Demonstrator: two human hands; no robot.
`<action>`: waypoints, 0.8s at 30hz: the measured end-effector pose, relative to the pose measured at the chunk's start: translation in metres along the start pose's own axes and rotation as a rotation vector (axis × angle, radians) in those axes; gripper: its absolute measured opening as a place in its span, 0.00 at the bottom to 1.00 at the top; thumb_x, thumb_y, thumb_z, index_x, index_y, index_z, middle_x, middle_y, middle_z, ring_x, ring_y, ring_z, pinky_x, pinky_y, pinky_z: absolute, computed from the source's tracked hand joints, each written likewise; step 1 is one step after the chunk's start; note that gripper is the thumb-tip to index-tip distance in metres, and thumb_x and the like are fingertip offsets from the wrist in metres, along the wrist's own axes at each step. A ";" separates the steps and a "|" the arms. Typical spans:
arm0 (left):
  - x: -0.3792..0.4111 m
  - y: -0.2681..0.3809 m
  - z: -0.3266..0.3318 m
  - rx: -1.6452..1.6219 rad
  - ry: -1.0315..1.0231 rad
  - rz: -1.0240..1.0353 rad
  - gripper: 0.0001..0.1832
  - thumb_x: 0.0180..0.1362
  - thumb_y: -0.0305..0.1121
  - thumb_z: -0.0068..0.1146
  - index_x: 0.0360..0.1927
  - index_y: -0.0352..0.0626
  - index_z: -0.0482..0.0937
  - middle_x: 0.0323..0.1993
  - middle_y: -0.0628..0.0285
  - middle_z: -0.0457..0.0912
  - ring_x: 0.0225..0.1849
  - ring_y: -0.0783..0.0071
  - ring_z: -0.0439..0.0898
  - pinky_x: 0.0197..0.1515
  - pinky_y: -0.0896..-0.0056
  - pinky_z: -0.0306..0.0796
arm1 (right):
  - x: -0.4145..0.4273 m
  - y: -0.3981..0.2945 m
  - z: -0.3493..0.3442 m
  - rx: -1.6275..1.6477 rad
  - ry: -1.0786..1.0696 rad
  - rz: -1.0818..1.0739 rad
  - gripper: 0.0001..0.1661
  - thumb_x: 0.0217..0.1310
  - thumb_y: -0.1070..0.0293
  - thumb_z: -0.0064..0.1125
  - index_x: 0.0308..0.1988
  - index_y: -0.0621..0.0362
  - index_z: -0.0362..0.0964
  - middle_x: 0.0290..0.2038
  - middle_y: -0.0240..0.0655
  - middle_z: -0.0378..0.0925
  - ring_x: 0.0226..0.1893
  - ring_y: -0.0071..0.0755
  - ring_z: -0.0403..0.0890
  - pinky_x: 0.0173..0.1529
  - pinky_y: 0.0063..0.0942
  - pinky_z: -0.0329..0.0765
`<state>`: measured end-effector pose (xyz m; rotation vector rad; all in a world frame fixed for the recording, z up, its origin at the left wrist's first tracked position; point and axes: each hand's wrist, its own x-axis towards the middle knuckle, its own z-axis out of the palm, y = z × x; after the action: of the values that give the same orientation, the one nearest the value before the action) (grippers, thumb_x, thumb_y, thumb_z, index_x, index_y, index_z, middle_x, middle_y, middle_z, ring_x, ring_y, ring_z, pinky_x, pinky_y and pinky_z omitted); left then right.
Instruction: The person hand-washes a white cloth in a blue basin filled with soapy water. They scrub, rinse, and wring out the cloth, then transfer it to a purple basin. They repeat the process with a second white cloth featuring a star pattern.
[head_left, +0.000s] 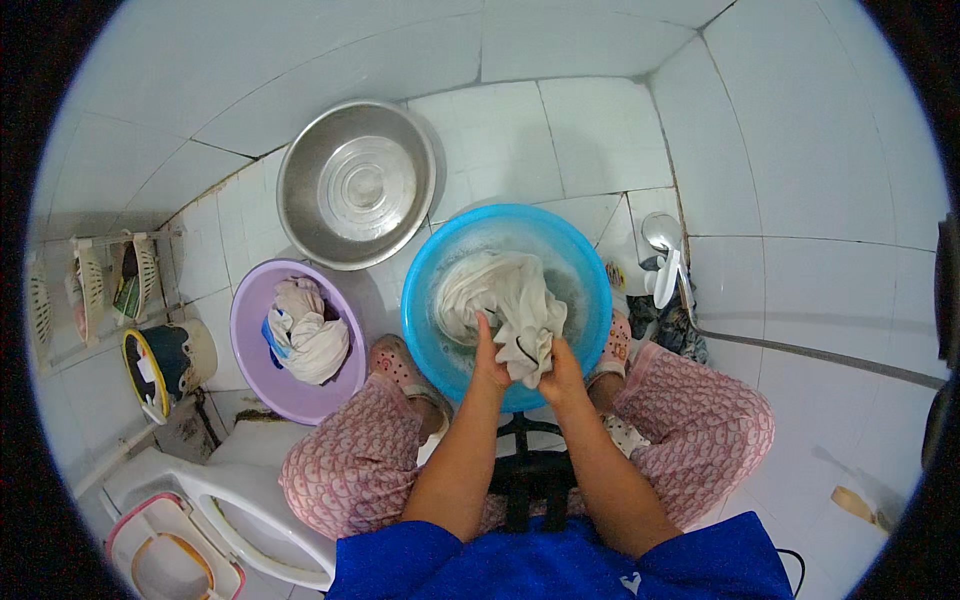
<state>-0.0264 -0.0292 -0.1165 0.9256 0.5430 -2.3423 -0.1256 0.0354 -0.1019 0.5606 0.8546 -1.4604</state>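
A blue plastic basin (418, 300) with sudsy water stands on the tiled floor between my feet. In it lies a wet off-white cloth garment (499, 281), bunched up, its near end lifted towards the basin's near rim. My left hand (491, 356) grips that end from the left, thumb pointing up. From the right, my right hand (561, 367) grips the same end, close to a dark line on the fabric. The fingers beneath the cloth are partly hidden.
A purple basin (244, 330) holding crumpled clothes (319, 349) stands left, below a metal basin (367, 184). A shower head (666, 277) and dark cloth (664, 322) lie right. A toilet (262, 525) and a bucket (187, 356) are at left.
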 end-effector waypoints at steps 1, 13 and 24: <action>0.002 0.003 0.010 -0.053 -0.112 0.021 0.42 0.54 0.68 0.44 0.61 0.44 0.64 0.54 0.56 0.73 0.53 0.58 0.73 0.54 0.58 0.68 | -0.011 0.004 0.010 -0.122 0.006 -0.032 0.26 0.60 0.74 0.43 0.59 0.60 0.56 0.53 0.40 0.68 0.51 0.39 0.72 0.54 0.35 0.72; 0.003 -0.005 0.009 0.293 0.158 0.356 0.20 0.56 0.32 0.56 0.51 0.39 0.69 0.41 0.57 0.77 0.39 0.66 0.78 0.39 0.67 0.75 | -0.031 0.034 0.061 -1.350 0.361 -0.791 0.34 0.49 0.56 0.60 0.52 0.65 0.65 0.50 0.54 0.69 0.51 0.54 0.71 0.53 0.42 0.67; -0.004 0.019 -0.016 0.179 -0.075 0.165 0.22 0.59 0.45 0.53 0.48 0.38 0.72 0.40 0.59 0.78 0.35 0.67 0.79 0.36 0.66 0.75 | -0.064 0.040 0.060 -1.789 -0.093 -0.940 0.16 0.50 0.64 0.58 0.39 0.60 0.73 0.32 0.45 0.75 0.31 0.43 0.77 0.35 0.35 0.71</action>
<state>-0.0040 -0.0332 -0.1275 0.9202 0.2203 -2.2919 -0.0714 0.0307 -0.0219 -1.3754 2.0035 -0.8465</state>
